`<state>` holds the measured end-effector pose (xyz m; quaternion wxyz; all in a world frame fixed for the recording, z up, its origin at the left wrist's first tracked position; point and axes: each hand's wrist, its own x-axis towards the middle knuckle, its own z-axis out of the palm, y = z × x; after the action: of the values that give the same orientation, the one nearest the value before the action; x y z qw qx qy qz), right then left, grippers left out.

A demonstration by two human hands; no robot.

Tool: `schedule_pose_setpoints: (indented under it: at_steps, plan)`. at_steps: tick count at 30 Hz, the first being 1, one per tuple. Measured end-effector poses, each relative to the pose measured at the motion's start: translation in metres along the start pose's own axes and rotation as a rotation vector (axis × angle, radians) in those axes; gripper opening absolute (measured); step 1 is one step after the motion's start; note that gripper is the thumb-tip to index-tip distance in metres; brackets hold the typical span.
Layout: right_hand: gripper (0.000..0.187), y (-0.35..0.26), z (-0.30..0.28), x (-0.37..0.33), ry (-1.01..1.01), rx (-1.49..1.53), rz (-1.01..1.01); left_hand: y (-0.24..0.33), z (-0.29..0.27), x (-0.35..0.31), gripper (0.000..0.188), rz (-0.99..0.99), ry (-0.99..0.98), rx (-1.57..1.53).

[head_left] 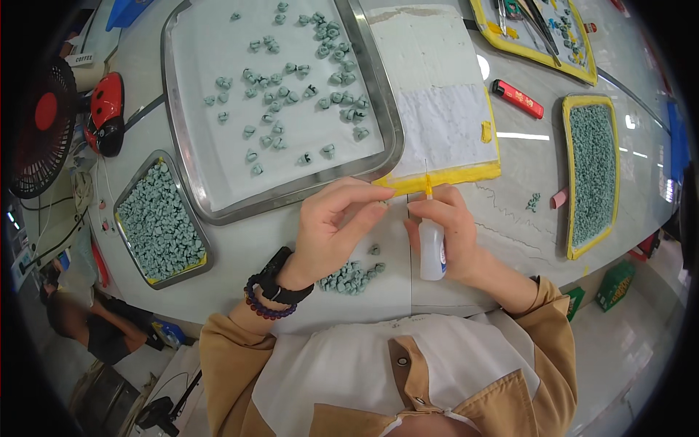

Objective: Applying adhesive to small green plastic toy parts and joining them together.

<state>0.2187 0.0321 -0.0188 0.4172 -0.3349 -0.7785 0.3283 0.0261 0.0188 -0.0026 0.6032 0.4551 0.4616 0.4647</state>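
My right hand (457, 231) is closed around a small white squeeze bottle (432, 256) with a yellow needle tip, which points away from me. To its left, my left hand (333, 229) has its thumb and index finger brought close together in a pinch; whatever lies between them is too small to make out. A black band and a beaded bracelet circle the left wrist. Beyond both hands lies a white board (445, 124) with a yellow-taped near edge, the bottle's tip reaching over it. Nearer me, a loose pile of small grey-green pieces (351, 278) rests on the table.
Left of the board, a large metal tray (395, 142) holds scattered grey-green pieces on white paper. Smaller filled trays stand at left (206, 255) and right (568, 182). A red oblong object (518, 99), a tool tray (510, 51) and a fan (45, 116) surround the work area.
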Motion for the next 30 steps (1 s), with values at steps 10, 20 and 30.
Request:
schedule_pose_setpoints:
  at_steps: [10, 20, 30]
  plan:
    - [0.05, -0.001, 0.002, 0.007, 0.04, -0.028, 0.018, 0.002, -0.006, 0.004, 0.019, 0.049, -0.064, 0.179]
    - [0.05, -0.002, 0.0, 0.007, 0.0, 0.061, 0.072, 0.008, -0.008, 0.01, 0.02, -0.008, -0.049, 0.078]
    - [0.05, -0.005, 0.0, -0.002, -0.057, 0.039, -0.166, 0.005, -0.008, -0.015, 0.02, -0.167, -0.024, -0.15]
